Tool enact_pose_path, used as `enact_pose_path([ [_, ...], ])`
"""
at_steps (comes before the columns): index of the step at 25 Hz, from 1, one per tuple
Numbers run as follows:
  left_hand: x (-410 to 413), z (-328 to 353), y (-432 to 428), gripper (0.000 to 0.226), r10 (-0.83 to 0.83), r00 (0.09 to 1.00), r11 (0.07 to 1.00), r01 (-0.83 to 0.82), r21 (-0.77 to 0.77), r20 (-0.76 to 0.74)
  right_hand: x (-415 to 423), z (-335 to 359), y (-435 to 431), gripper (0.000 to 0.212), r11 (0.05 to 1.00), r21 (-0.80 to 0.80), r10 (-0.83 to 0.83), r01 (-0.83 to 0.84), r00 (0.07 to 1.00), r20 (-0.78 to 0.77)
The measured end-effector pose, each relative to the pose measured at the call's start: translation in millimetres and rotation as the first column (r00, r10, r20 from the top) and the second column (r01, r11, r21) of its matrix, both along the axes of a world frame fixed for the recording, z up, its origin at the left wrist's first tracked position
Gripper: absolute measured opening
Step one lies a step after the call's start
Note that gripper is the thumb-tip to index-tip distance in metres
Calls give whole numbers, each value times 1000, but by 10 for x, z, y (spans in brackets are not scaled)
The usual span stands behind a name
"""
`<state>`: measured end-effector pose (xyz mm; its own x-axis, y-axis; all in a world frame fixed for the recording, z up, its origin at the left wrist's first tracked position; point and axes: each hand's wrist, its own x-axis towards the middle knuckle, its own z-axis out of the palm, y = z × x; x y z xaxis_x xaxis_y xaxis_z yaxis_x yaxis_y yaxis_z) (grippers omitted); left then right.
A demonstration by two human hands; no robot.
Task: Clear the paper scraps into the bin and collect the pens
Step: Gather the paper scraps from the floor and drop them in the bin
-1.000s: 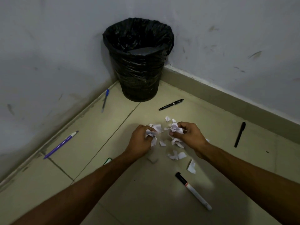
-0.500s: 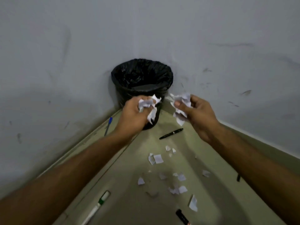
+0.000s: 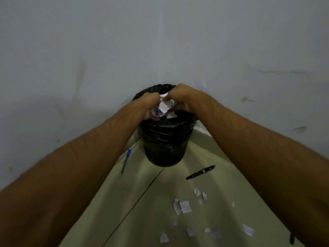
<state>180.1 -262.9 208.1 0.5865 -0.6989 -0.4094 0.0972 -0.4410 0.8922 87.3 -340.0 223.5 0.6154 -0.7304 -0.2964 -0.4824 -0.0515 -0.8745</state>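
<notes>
Over the mouth of the black-lined bin (image 3: 164, 139): left hand (image 3: 145, 107) and right hand (image 3: 183, 100), fingers curled tight around a wad of paper scraps (image 3: 164, 107). Left of the bin, a blue pen (image 3: 126, 160); nearer than the bin, a black pen (image 3: 200, 172) and loose scraps (image 3: 185, 206) on the floor (image 3: 142, 220).

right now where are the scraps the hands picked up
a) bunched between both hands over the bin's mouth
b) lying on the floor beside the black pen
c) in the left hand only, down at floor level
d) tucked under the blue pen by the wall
a: the scraps sit bunched between the left hand and right hand, right above the open top of the bin, not down on the floor.
</notes>
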Motion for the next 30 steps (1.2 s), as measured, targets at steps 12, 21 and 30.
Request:
enact_pose_path([
  [12, -83, 131, 252, 52, -57, 998, 996, 58, -67, 15, -523, 136, 283, 21, 973, 110, -227, 203, 926, 302],
  [21, -921, -918, 1556, 27, -408, 715, 897, 430, 102, 568, -2276, -856, 942, 25, 986, -105, -148, 133, 978, -150],
  [30, -1468, -2425, 2168, 54, -766, 360, 635, 549, 543, 532, -3458, -2297, 1762, 84, 940, -76, 193, -334, 701, -687],
])
